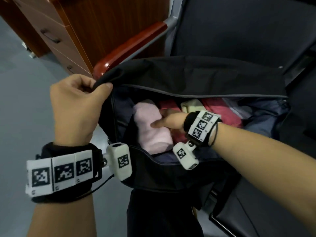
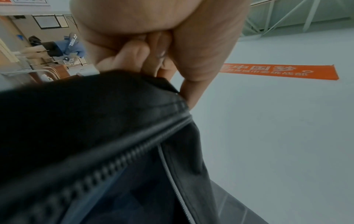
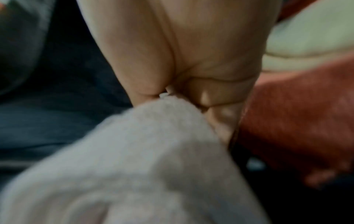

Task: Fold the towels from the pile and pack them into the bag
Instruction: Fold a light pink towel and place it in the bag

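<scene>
Pink towel (image 1: 153, 129) — folded, lying at the left end of the open bag (image 1: 171, 170), gripped by the right hand (image 1: 168, 119). Left hand (image 1: 77, 106) pinches the bag's flap up. Red towel (image 1: 220, 108) and cream towel (image 1: 191, 105) already packed — the pile is out of view.

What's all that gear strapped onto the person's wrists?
Both forearms are bare, no sleeves. Each wrist wears a black band with white tiles printed in black square codes, plus a small white camera box and a thin black cable.

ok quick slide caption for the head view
Left hand holds the bag open while right hand tucks in a pink towel.
</scene>
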A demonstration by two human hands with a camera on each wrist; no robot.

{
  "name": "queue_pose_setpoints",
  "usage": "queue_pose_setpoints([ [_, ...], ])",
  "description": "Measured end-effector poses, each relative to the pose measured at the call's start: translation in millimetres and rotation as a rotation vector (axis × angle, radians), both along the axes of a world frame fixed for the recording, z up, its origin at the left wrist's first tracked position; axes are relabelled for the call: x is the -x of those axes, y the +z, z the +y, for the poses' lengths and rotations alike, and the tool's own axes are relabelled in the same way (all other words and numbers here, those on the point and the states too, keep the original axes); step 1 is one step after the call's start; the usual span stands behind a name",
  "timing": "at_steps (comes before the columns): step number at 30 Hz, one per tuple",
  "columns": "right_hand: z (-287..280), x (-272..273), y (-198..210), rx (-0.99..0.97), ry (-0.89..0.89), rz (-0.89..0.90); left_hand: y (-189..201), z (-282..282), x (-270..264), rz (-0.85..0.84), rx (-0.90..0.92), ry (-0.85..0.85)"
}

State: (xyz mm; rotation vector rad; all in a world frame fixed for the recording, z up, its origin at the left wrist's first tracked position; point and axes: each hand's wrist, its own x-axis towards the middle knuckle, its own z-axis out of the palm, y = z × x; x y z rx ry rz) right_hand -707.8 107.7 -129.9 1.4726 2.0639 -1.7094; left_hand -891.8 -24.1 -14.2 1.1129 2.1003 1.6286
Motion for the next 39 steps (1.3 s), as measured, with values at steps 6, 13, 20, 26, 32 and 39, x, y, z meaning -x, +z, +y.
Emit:
queue_pose_setpoints([
  [6, 0.4, 16.4, -15.6, -0.363, 0.419, -0.423, 0.8, 3.0, -7.4, 0.081, 0.03, 0.03],
  [13, -10.8, 18.9, -54.9, -0.682, 0.76, -0.443, -4.4, 7.8, -12.2, 0.106, 0.097, 0.055],
  [20, 10.5, 9.0, -41.8, -0.711, 0.881, -0.573, -3.1, 2.0, -11.8, 0.156, 0.124, 0.037],
  [26, -16.5, -44.4, 40.9, -0.711, 0.595, -0.219, -0.9, -5.1, -30.7, 0.173, 0.232, -0.016],
  [32, -63.0, -186.0, 88.3, -0.704, 0.176, -0.125, 19.9, 0.9, -108.9, 0.386, 0.305, -0.192],
  [39, -149.3, -414.3, 98.3, -0.667, -0.24, -0.245, -2.6, 13.3, -344.5, 0.385, 0.323, -0.675],
])
